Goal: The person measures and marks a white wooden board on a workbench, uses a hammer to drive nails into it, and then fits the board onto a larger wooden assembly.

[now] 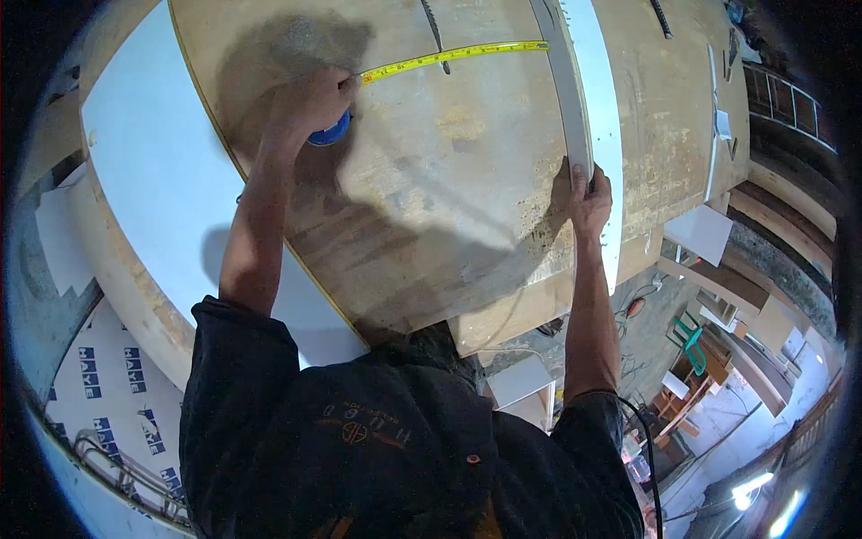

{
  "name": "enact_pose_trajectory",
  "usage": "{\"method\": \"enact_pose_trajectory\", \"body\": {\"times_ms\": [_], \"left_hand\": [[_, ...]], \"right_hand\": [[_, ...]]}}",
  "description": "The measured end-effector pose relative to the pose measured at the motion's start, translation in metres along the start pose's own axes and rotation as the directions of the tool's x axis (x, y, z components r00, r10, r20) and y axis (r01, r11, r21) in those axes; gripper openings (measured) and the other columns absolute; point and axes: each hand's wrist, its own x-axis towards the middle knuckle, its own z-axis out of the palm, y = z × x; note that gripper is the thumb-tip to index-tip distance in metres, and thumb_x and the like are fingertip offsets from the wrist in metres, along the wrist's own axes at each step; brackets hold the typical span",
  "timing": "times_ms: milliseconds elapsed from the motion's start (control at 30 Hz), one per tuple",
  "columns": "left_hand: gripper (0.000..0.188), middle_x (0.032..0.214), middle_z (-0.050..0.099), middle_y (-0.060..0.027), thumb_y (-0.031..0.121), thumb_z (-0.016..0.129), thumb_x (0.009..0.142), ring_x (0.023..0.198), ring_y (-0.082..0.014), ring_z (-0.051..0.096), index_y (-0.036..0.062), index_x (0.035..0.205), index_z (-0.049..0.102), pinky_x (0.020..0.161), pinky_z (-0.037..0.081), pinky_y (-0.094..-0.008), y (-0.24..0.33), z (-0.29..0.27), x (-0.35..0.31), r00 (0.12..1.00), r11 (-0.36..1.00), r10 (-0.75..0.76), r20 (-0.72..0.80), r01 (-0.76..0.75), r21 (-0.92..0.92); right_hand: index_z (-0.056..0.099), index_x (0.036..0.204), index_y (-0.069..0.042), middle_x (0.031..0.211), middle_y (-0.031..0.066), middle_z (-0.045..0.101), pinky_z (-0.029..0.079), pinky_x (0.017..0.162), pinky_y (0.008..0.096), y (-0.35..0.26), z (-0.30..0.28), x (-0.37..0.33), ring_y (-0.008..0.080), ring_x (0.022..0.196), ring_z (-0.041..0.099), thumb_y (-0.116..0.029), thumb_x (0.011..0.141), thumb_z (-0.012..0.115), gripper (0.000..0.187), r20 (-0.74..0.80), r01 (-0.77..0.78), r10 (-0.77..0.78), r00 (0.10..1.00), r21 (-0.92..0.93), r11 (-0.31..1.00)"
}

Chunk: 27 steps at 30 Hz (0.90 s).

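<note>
My left hand [316, 97] is closed on a tape measure, with the blue case [330, 131] showing below the fingers. From it the yellow tape blade [453, 58] runs right across the wooden worktop [431, 171] and ends at a long grey strip [564, 81]. My right hand [590, 199] grips the near end of that strip, thumb on top. Alongside the strip's right side lies a long white board [600, 108] with small marks along it. The blade passes over a thin dark rod, perhaps a drill bit [436, 34], lying on the worktop.
A large white panel [162, 153] with a yellowish edge lies at the left. Another dark rod [662, 18] rests at the far right. Beyond the worktop's right side are a ladder [790, 106], stacked boards [781, 198] and a green chair [690, 343] on the floor.
</note>
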Motion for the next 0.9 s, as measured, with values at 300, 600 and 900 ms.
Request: {"method": "enact_pose_trajectory", "body": {"times_ms": [300,600,900], "left_hand": [[0.042,0.072,0.064,-0.0181,0.039,0.051,0.101,0.063,-0.0291,0.063,0.0022,0.094,0.069,0.063,0.049,-0.0448,-0.007,-0.019,-0.011,0.996,1.000,-0.009,0.085,0.010,-0.015],[0.044,0.083,0.067,-0.0205,0.044,0.051,0.101,0.078,-0.0339,0.068,0.0053,0.101,0.071,0.071,0.051,-0.0456,-0.009,-0.035,-0.032,0.994,0.995,-0.060,0.095,0.053,0.081],[0.045,0.082,0.068,-0.0189,0.046,0.050,0.101,0.079,-0.0341,0.069,0.0059,0.099,0.071,0.071,0.051,-0.0446,-0.013,-0.044,-0.043,0.991,0.989,-0.090,0.094,0.078,0.126]], "right_hand": [[0.068,0.116,-0.003,0.095,0.0202,0.065,0.052,0.078,0.0416,0.012,0.016,-0.010,0.0339,0.090,0.064,-0.040,0.095,0.064,0.043,-0.052,0.081,-0.074,0.996,0.151,0.985],[0.068,0.118,-0.006,0.088,0.0156,0.062,0.051,0.072,0.0399,-0.019,0.016,-0.026,0.0292,0.081,0.062,-0.038,0.096,0.063,0.039,0.018,-0.025,0.023,1.000,0.107,0.994],[0.068,0.115,-0.005,0.086,0.0149,0.061,0.050,0.071,0.0412,-0.039,0.017,-0.033,0.0292,0.078,0.061,-0.033,0.096,0.065,0.034,0.028,-0.011,0.009,1.000,0.059,0.998]]}}
